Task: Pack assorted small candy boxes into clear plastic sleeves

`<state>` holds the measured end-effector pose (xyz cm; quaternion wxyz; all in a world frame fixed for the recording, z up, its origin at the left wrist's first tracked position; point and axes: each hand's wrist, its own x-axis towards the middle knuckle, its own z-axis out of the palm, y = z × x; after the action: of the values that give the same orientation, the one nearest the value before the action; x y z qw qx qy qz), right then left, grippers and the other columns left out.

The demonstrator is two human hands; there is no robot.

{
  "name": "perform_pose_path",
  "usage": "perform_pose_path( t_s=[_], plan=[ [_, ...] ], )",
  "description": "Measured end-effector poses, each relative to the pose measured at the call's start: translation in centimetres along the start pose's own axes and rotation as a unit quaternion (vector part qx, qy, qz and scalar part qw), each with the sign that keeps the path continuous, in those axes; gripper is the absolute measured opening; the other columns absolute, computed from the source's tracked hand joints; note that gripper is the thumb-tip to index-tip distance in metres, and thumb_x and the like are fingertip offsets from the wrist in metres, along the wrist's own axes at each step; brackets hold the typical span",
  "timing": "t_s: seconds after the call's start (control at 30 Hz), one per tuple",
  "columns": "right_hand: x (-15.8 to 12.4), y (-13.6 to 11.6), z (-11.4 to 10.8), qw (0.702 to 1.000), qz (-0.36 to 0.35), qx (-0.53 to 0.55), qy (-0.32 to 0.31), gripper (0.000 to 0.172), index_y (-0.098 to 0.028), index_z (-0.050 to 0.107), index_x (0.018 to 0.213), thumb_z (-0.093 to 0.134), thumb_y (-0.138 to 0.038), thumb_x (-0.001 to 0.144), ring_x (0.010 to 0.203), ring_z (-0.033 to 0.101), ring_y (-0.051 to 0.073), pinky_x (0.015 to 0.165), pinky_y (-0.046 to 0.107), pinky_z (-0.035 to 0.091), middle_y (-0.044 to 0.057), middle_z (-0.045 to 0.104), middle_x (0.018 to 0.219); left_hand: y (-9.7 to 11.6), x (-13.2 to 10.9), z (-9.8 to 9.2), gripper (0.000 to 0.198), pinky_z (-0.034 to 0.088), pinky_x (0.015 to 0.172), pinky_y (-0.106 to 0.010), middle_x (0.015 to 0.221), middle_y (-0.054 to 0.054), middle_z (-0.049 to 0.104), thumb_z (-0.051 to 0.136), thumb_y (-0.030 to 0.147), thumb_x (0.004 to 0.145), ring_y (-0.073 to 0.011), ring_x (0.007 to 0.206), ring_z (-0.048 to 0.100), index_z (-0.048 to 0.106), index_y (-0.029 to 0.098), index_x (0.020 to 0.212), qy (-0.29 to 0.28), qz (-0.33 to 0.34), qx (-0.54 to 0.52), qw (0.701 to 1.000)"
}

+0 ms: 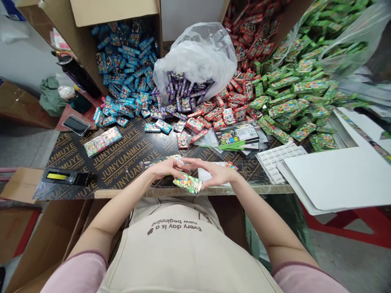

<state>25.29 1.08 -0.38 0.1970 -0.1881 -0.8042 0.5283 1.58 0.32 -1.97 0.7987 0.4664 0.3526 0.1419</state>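
Left of the green packet, bare printed plywood offers a passage as far as a black case. Beyond the packet, scattered red packets lie in the way; to its right, a white tray and white board obstruct.

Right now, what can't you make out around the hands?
Head view:
- Packet under the left hand: mostly hidden by it.
- White sheet under the right hand: partly hidden by it.
- Green packet: print too small to read.
- Green pile: cut off by the top right edge.
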Motion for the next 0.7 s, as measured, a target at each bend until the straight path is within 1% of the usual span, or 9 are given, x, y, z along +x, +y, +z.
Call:
perform_pose_path(
  t_s=[0.1,0.17,0.27,0.37,0.47,0.5,0.6,0.63,0.7],
  plan=[
    [0.0,1.2,-0.1,0.967,0.06,-0.085,0.233,0.073,-0.032,0.036,0.145,0.063,-0.055,0.082,0.132,0.046,0.027,0.111,0.049,0.034,0.007,0.048,0.144,-0.5,0.4,-0.1,0.027,0.043,0.052,-0.021,0.064,-0.004,0.068,0.085,0.022,0.048,-0.0099,0.053,0.059,0.07,0.011,0.067,0.114,-0.026,-0.062,0.991],
    [-0.1,1.9,0.6,0.93,0.075,-0.159,0.324,0.078,-0.032,0.035,0.145,0.067,-0.055,0.079,0.136,0.04,0.029,0.113,0.051,0.03,0.008,0.043,0.147,-1.0,0.7,0.0,0.029,0.043,0.049,-0.02,0.06,-0.002,0.066,0.086,0.026,0.048,-0.009,0.049,0.057,0.065,0.013,0.063,0.214,-0.012,-0.13,0.968],
    [0.1,2.2,2.3,0.934,0.049,-0.221,0.276,0.097,-0.029,0.029,0.148,0.076,-0.056,0.068,0.137,0.037,0.033,0.111,0.052,0.03,0.011,0.039,0.15,-1.5,1.3,0.6,0.036,0.049,0.054,-0.024,0.061,-0.001,0.065,0.087,0.033,0.046,-0.011,0.051,0.06,0.061,0.014,0.064,0.282,0.01,-0.178,0.943],
    [0.5,2.0,3.7,0.926,0.037,-0.257,0.273,0.092,-0.028,0.029,0.147,0.075,-0.049,0.07,0.127,0.046,0.033,0.104,0.05,0.034,0.011,0.049,0.141,-1.9,1.5,1.2,0.039,0.05,0.06,-0.026,0.068,-0.003,0.067,0.085,0.041,0.051,-0.0128,0.058,0.062,0.063,0.014,0.069,0.285,0.032,-0.133,0.949],
    [0.4,2.5,3.6,0.901,0.052,-0.293,0.316,0.082,-0.027,0.033,0.144,0.07,-0.04,0.072,0.117,0.052,0.031,0.099,0.047,0.035,0.009,0.055,0.133,-2.4,1.0,0.8,0.046,0.051,0.076,-0.034,0.09,-0.009,0.07,0.077,0.051,0.062,-0.022,0.083,0.066,0.069,0.015,0.09,0.317,0.088,0.063,0.942],
    [0.1,3.0,3.3,0.891,0.062,-0.31,0.327,0.08,-0.026,0.034,0.144,0.068,-0.039,0.072,0.116,0.052,0.032,0.098,0.047,0.034,0.01,0.055,0.132,-2.6,0.7,0.4,0.055,0.049,0.085,-0.039,0.102,-0.011,0.069,0.079,0.051,0.06,-0.0267,0.097,0.064,0.068,0.016,0.102,0.332,0.108,0.169,0.922],
    [-0.9,4.8,2.6,0.87,0.087,-0.35,0.336,0.076,-0.025,0.035,0.142,0.064,-0.034,0.073,0.118,0.051,0.032,0.098,0.046,0.032,0.01,0.055,0.132,-3.5,-0.2,-1.2,0.094,0.035,0.103,-0.049,0.127,-0.014,0.058,0.087,0.037,0.048,-0.0358,0.122,0.048,0.052,0.021,0.134,0.324,0.11,0.471,0.813],
    [-1.2,5.4,2.5,0.871,0.091,-0.356,0.326,0.074,-0.024,0.035,0.142,0.063,-0.032,0.074,0.119,0.051,0.032,0.098,0.046,0.031,0.011,0.055,0.133,-3.8,-0.4,-1.6,0.103,0.033,0.104,-0.051,0.128,-0.014,0.056,0.087,0.033,0.048,-0.0362,0.122,0.046,0.044,0.021,0.141,0.305,0.095,0.531,0.785],
    [-1.7,6.4,2.6,0.883,0.092,-0.355,0.294,0.072,-0.024,0.035,0.141,0.062,-0.031,0.075,0.122,0.05,0.032,0.099,0.047,0.03,0.011,0.054,0.134,-4.5,-0.6,-2.2,0.108,0.035,0.102,-0.049,0.123,-0.013,0.057,0.082,0.03,0.054,-0.0336,0.116,0.05,0.03,0.02,0.148,0.273,0.079,0.582,0.762]
  ],
)
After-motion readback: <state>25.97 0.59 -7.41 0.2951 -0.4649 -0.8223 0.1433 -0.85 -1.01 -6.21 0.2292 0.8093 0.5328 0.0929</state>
